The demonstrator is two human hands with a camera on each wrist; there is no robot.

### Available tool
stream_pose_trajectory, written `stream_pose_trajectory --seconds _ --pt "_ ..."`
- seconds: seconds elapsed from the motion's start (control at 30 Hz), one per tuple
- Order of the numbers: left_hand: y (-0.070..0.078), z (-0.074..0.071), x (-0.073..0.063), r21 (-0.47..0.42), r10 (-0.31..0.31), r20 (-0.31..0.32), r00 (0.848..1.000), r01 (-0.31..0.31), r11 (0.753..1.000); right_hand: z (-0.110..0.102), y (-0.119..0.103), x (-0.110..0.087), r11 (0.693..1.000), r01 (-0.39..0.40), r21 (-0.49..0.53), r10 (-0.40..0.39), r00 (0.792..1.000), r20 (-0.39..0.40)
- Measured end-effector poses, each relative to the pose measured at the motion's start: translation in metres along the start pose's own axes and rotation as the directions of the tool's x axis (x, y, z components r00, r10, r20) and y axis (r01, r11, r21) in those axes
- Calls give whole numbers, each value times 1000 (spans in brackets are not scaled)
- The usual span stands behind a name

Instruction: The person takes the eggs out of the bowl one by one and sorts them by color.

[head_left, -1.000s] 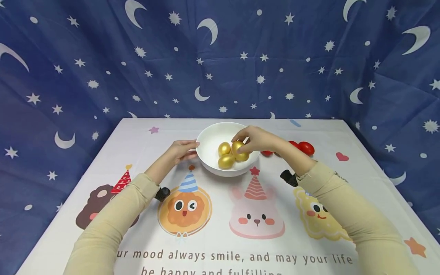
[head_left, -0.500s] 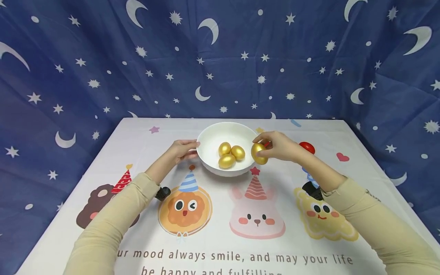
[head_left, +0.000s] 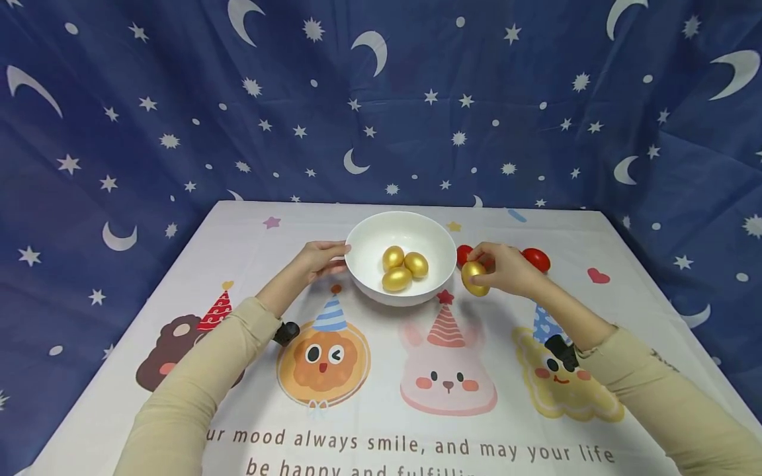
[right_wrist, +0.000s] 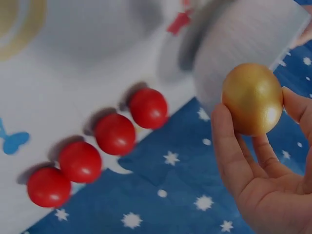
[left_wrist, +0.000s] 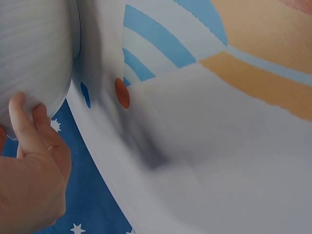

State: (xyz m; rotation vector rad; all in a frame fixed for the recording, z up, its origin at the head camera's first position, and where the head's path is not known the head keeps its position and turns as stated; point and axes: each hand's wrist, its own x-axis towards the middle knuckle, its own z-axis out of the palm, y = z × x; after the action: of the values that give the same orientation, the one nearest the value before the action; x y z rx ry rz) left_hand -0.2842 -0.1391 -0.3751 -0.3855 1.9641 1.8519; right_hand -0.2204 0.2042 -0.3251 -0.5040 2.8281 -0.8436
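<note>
Pinching a gold egg [head_left: 474,278] between thumb and fingers, the right hand [head_left: 509,268] sits past the bowl [head_left: 405,229] at three o'clock in the head view; the left hand [head_left: 321,256] grips the bowl at nine. Only here do three more eggs [head_left: 397,279] show inside. The left wrist view crops bowl and hand along its nine-o'clock edge. The right wrist view reveals four red eggs [right_wrist: 115,134] toward eight, partly hidden from the head.
</note>
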Motion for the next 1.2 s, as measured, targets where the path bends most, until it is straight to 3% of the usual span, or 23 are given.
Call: stream_pose_trajectory --seconds 0.23,0.47,0.8,1.2 --pt "2 1 -1 10 -8 -4 1000 8 1000 16 22 8 999 -39 -37 38 999 -12" --pt "1 0 -1 5 -3 5 1000 3 1000 30 33 20 995 -74 -68 76 997 24" --pt "2 2 0 -2 0 8 1000 0 1000 37 36 28 988 -92 -125 98 994 42" --pt "2 2 0 15 -22 -1 1000 22 1000 42 34 31 986 -121 -119 129 990 60"
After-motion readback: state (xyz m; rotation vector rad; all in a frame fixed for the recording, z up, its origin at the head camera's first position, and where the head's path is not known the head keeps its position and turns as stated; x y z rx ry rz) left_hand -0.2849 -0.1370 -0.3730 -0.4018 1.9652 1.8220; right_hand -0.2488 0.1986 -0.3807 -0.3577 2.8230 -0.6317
